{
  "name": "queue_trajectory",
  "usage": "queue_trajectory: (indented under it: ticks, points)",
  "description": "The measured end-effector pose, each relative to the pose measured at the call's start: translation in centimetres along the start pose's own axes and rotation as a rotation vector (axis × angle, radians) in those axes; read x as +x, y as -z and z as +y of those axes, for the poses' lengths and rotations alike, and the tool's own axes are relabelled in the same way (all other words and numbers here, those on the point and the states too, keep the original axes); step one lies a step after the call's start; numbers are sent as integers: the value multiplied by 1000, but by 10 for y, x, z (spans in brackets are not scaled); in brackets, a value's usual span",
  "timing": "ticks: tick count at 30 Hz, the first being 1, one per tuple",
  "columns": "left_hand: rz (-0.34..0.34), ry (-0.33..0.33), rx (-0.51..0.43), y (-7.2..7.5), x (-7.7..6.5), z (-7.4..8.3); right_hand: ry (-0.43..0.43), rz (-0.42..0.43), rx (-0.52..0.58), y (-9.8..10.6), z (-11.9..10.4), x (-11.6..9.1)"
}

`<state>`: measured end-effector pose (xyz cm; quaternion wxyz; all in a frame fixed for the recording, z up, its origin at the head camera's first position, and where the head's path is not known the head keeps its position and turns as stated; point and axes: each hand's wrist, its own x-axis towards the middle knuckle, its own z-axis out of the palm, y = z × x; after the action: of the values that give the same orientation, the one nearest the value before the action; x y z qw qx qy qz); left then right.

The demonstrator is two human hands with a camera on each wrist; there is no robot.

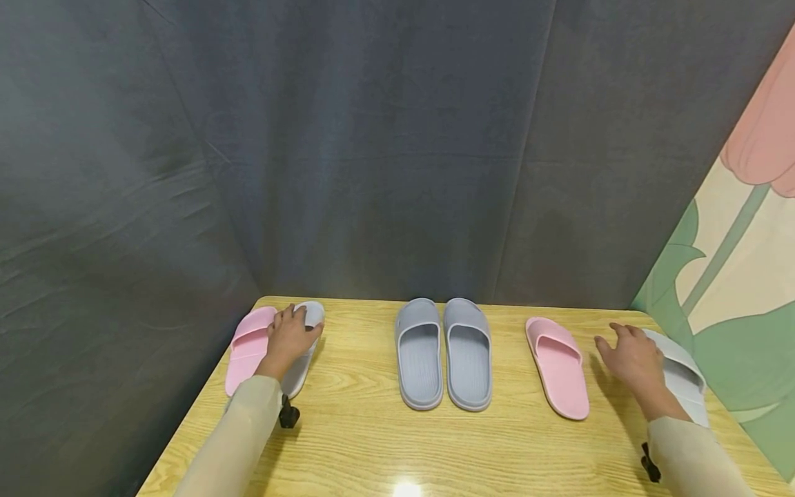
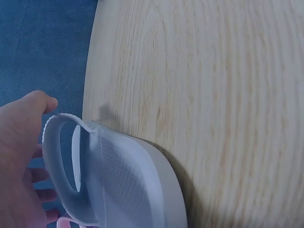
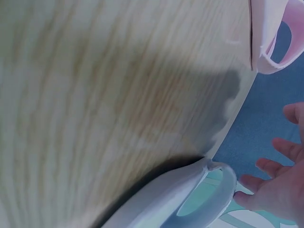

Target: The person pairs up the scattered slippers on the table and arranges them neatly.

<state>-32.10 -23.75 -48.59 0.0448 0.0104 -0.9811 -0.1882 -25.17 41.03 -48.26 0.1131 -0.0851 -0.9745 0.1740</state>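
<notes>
1. So we've got a pale slipper (image 1: pixel 300 373) at the far left of the counter (image 1: pixel 360 442), strap end pointing away from us and angled a bit to the right. Our left hand (image 1: pixel 290 339) is over its strap, fingers apart and loosely bent. In the left wrist view the thumb is by one side of the strap and the other fingers are across from it. We can't tell if any of them actually touch.
2. Over on the right side there's a white slipper (image 1: pixel 691 397), partly hidden behind our right hand (image 1: pixel 633 359) and sleeve. That hand has its fingers spread, nothing gripped. The right wrist view puts one fingertip right at the strap's edge, but we can't tell if it's contact.
3. Just left of the pale one, angled much the same way, is a pink slipper (image 1: pixel 247 359).
4. Left of our right hand, with a gap between, is a second pink slipper (image 1: pixel 564 376), its far end tilted left.
5. Between the two pinks, toward the far edge, we have a left grey slipper (image 1: pixel 420 362) and a right grey slipper (image 1: pixel 468 362), side by side, straps at the far end.
6. Behind it all hangs a dark curtain (image 1: pixel 385 152), which also covers the left side. On the right is a tulip-print panel (image 1: pixel 760 138).
</notes>
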Motion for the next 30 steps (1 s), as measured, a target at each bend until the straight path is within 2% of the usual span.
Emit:
queue_trajectory:
  ticks: [12,18,25,30]
  points:
    - [10,-7,5,-3,6,-3,-40,-40,-6,5,22,4]
    - [4,-2,11,-4,8,-3,-89,-98,-19,13,31,5]
    - [-14,5,2,-4,8,1,-171,-113,-3,17,39,7]
    - [-13,7,17,-7,9,1,-190,-144,10,19,45,5]
